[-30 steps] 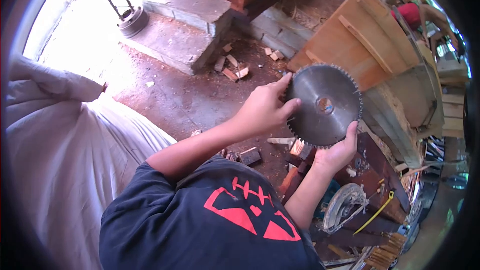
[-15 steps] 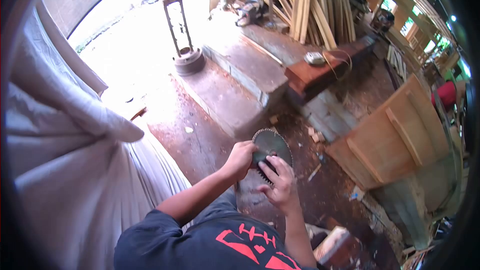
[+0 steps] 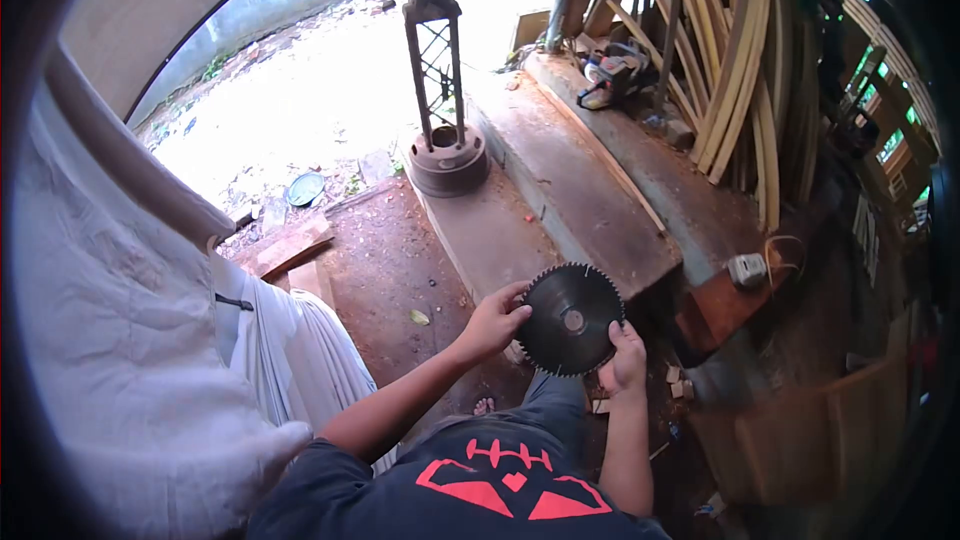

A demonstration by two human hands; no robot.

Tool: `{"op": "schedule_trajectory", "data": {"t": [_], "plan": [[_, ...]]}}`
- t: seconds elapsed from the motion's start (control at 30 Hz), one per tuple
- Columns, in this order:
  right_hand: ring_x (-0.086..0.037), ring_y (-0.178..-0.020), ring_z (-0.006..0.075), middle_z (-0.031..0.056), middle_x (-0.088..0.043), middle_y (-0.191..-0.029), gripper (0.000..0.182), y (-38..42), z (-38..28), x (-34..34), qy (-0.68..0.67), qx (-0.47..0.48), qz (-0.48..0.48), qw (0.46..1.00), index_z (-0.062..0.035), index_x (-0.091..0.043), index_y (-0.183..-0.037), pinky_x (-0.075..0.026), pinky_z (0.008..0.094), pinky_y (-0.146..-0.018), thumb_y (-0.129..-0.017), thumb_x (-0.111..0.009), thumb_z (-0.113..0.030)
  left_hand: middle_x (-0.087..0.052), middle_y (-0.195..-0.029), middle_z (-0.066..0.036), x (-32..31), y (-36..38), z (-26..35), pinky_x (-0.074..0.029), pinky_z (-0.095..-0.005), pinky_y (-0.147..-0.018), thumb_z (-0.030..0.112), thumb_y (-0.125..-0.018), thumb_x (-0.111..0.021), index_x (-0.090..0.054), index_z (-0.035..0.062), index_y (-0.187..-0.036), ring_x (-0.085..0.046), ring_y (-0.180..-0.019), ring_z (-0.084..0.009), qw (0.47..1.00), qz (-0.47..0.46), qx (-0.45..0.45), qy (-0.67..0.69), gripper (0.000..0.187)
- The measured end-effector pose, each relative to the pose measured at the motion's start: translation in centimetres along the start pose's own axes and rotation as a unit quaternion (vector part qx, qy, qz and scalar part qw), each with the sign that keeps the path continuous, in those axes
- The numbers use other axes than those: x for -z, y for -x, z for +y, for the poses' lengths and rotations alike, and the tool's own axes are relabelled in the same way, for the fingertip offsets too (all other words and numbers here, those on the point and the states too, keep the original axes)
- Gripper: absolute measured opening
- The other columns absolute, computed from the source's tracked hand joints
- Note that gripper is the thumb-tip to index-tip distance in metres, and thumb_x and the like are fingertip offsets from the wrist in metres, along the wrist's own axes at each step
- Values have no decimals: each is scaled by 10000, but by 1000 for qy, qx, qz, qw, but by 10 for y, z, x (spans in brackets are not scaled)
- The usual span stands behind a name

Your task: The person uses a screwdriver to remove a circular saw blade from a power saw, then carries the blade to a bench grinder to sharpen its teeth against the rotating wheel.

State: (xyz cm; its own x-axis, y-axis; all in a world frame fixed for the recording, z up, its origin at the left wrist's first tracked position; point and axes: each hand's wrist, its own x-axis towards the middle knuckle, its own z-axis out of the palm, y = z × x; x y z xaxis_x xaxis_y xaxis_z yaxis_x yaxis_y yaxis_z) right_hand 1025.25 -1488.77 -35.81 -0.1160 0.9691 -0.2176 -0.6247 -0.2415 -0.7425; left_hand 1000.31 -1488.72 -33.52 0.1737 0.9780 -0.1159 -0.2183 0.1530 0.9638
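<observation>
- My left hand [image 3: 492,323] and right hand [image 3: 626,358] pinch the saw blade [image 3: 570,319] at its 9 and 4 o'clock edges, fingers closed on it, centre frame.
- Metal stand [image 3: 440,90] at 12, white sacks [image 3: 130,340] at 9, planks [image 3: 740,70] at 2.
- No readable writing.

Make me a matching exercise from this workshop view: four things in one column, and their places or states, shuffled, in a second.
Things:
1. circular saw blade
2. left hand
3. right hand
4. metal stand

Places or states:
A. grips the blade's lower right edge
B. upright on the concrete step
C. held between both hands
D. grips the blade's left edge

Pairs: 1-C, 2-D, 3-A, 4-B
</observation>
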Motion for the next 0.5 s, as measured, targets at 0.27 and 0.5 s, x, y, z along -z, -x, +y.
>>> {"op": "schedule_trajectory", "data": {"t": [0.27,0.5], "plan": [[-683,-947,230,131,-696,-1066,272,-242,-18,-60,121,38,69,990,28,-635,-1091,-553,363,-867,-1025,-547,-221,-703,-724,-91,111,-195,75,-543,-300,-604,349,-985,-572,-719,-45,-909,-676,-659,-144,958,182,-18,-223,427],[-535,-778,77,-1,-631,-865,237,-398,-71,-171,146,34,100,984,7,-655,-919,-447,234,-741,-994,-630,-217,-675,-810,-82,217,-427,206,-534,-274,-597,363,-1051,-478,-648,-4,-1003,-660,-655,-166,958,285,7,38,408]]}}
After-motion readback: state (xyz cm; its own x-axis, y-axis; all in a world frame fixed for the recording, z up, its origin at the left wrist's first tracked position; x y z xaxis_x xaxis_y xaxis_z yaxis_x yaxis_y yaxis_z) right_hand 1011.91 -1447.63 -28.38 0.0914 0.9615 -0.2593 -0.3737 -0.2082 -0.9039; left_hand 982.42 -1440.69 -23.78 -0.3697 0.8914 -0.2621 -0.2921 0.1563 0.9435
